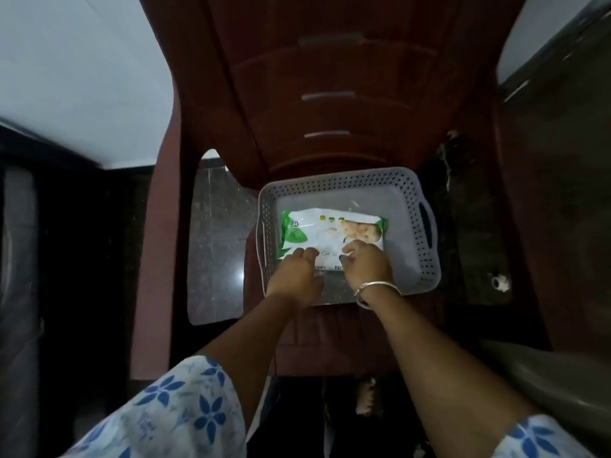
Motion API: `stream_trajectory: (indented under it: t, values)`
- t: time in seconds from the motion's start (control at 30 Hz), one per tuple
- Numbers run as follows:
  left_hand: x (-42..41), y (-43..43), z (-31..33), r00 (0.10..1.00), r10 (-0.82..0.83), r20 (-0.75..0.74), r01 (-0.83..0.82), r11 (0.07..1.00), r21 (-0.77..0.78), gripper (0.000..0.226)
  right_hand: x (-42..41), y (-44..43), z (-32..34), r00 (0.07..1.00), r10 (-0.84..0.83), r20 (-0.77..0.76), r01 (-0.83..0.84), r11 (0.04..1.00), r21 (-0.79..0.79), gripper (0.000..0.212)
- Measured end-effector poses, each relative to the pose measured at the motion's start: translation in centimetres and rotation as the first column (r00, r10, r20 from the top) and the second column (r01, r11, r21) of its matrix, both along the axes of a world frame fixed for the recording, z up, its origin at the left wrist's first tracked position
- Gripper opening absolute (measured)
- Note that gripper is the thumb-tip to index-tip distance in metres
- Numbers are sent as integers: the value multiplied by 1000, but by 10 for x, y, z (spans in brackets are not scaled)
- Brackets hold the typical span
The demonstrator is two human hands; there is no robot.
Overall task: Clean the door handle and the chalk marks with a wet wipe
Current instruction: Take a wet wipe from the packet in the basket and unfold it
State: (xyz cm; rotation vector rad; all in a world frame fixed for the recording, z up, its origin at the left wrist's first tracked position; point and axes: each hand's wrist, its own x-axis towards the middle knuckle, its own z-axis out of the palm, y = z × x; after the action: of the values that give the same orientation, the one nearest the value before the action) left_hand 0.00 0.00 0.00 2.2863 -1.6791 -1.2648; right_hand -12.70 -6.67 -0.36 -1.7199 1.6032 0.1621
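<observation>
A white and green soft plastic pack of wet wipes (332,234) lies flat inside a grey perforated plastic basket (426,259) with slot handles at its two short ends. The basket rests on the seat of a dark red moulded plastic chair (330,94), set toward the back of the seat, its far rim close under the chair's backrest. The pack sits in the left and middle part of the basket floor, its long side running left to right, printed face up.

Both hands are on the near edge of the pack. The left hand (297,276) has its fingers curled down onto the pack's lower left portion. The right hand (367,264) is just beside it, fingers bent and pinched at the pack's surface near the middle of its near edge; whether it grips a flap or a wipe cannot be told. The two hands are close together but not touching. A thin silver-coloured metal bangle (377,292) circles the right wrist. Both forearms are bare, with white sleeves printed with blue flowers (185,414) at the elbows.

The dark polished stone floor (218,233) shows through the gap under the chair's left armrest.
</observation>
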Motion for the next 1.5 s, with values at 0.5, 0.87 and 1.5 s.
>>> stream_trajectory:
  t: [0.5, 0.87, 1.5]
  values:
    - [13, -29, -50, 992, 119, -41, -121, 990, -65, 58, 40, -25, -62, 984, 100, -150, -118, 986, -118, 30]
    - [10, -26, -42, 987, 151, -50, -153, 988, -38, 58, 30, -24, -54, 936, -248, 250, 277, 957, -87, 16]
    - [-104, -28, 188, 342, 442, -829, -417, 862, 288, 32, -108, 39, 178, 283, -684, 673, 641, 657, 397, 18]
